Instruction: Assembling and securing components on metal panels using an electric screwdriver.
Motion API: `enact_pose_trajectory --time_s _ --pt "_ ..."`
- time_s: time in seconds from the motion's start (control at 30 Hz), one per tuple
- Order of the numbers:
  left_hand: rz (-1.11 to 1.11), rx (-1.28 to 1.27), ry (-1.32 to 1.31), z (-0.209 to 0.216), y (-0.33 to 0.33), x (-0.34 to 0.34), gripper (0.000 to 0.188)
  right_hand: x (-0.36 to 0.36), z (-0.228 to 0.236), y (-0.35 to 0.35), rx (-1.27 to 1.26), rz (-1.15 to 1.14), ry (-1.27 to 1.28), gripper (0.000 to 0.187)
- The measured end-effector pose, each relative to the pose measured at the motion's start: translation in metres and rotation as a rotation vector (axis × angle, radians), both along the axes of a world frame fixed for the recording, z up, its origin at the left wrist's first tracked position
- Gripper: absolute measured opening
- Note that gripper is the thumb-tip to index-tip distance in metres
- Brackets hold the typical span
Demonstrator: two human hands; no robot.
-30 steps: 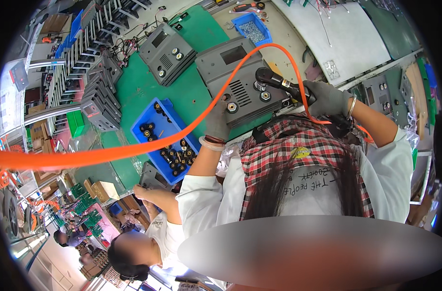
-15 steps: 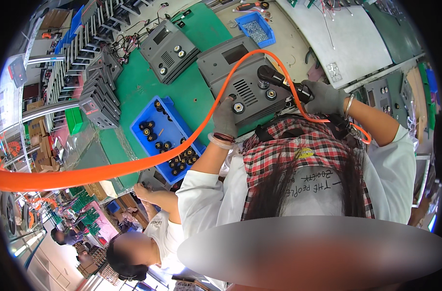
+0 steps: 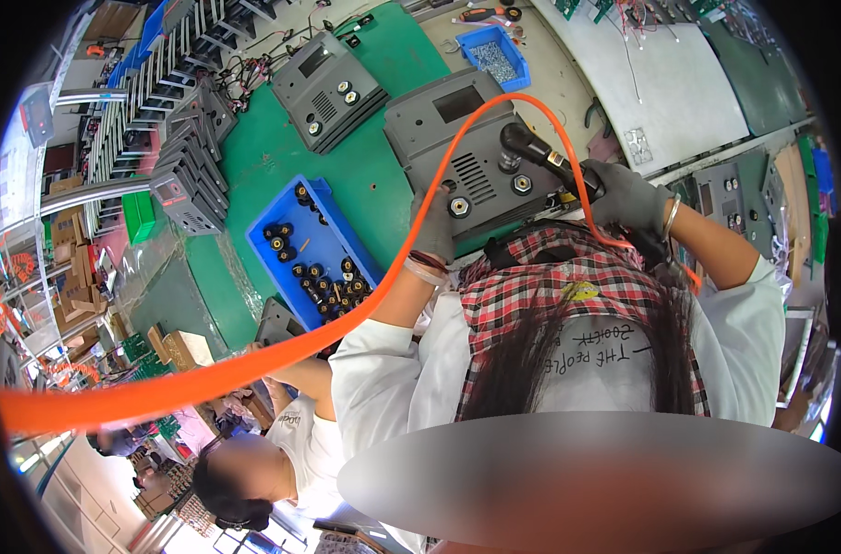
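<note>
My right hand, in a grey glove, is closed around the handle of a black air ratchet wrench. The wrench's socket end sits over a fitting near the right side of a grey panel housing. Two metal-nutted fittings, a lower-left one and a right one, stand uncovered beside the slotted vent. My gloved left hand grips the housing's near-left edge, its fingers partly hidden by an orange air hose. The hose arcs over the housing toward my right wrist.
Left of my left arm lies a blue bin of black fittings. Another grey housing rests on the green mat, with stacked housings farther left. A small blue tray holds small metal parts. A co-worker is at lower left.
The hose's left stretch has swung lower, toward me. The wrench head has tilted slightly and shifted right with the housing in the picture. Both hands keep their hold.
</note>
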State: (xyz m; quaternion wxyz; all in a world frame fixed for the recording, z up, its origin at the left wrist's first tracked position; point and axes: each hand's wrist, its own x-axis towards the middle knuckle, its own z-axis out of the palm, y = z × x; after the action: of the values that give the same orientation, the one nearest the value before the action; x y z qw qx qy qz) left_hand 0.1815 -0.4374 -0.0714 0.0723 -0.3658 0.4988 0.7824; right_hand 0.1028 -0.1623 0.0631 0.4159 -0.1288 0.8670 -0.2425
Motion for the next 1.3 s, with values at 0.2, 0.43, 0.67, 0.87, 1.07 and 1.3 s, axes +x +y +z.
enact_pose_trajectory --time_s 0.2,0.43,0.67,0.87,1.07,1.3 --pt "0.017 0.045 0.121 0.006 0.001 0.001 0.017 0.007 0.004 0.011 0.024 0.113 0.062 0.054" --pt "0.074 0.161 0.055 0.011 0.002 -0.001 0.02 0.012 -0.004 0.014 0.062 0.104 0.098 0.046" --pt "0.078 -0.004 0.086 0.002 0.011 0.004 0.021 0.011 -0.003 0.014 0.076 0.006 0.016 0.044" --pt "0.124 0.037 0.044 -0.01 0.008 0.002 0.018 0.007 -0.001 0.007 0.143 0.057 -0.004 0.049" --pt "-0.027 -0.09 0.072 -0.022 0.0 0.002 0.015 -0.005 0.017 0.003 0.117 0.183 0.01 0.052" --pt "-0.197 -0.586 0.422 -0.043 0.0 0.006 0.019 0.006 0.012 -0.051 0.013 0.281 0.007 0.059"
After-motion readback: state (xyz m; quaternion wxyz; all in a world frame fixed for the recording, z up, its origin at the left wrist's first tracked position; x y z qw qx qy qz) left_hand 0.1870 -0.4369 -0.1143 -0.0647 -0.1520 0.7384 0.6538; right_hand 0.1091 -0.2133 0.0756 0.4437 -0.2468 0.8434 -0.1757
